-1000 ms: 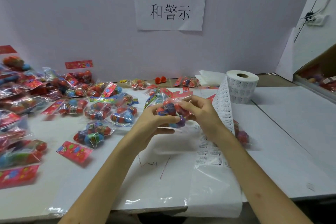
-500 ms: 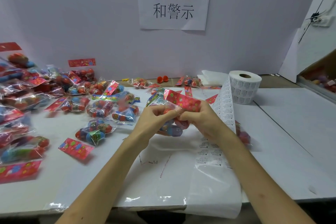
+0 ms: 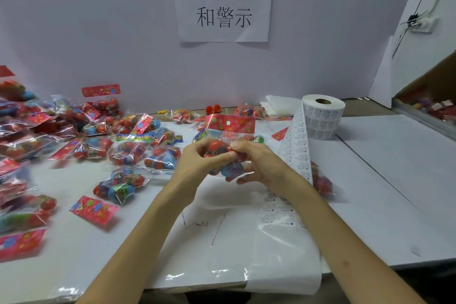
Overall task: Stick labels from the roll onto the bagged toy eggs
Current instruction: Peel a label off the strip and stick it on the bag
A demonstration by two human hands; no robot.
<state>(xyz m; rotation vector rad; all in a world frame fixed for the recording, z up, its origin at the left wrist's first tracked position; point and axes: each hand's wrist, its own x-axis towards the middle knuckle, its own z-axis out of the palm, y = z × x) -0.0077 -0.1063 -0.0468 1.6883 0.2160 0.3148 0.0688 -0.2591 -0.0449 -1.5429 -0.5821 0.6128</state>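
Red-topped bag of toy eggs (image 3: 230, 126): lifted clear of the surface (image 3: 394, 168), held between both hands at the middle of the view.
Change: header card now upright, level and facing the camera; tilted half a second ago, folded down among the fingers a second ago.
Left hand (image 3: 195, 163): fingers curled round the left side of the eggs, gripping through the plastic.
Right hand (image 3: 261, 163): thumb and fingers pinching the bag's right side, lower fingers tucked beneath.
Label roll (image 3: 323, 116): standing at far right, well apart from the bag.
Label strip (image 3: 296, 145): trailing down from the roll past the right wrist onto the surface.
Label on the bag: cannot tell; only a pale sliver under the right fingers, too small to read.
Meaning for the task: probably turned and straightened to press or check a label, then bound for the pile of bags (image 3: 133, 153) on the left.
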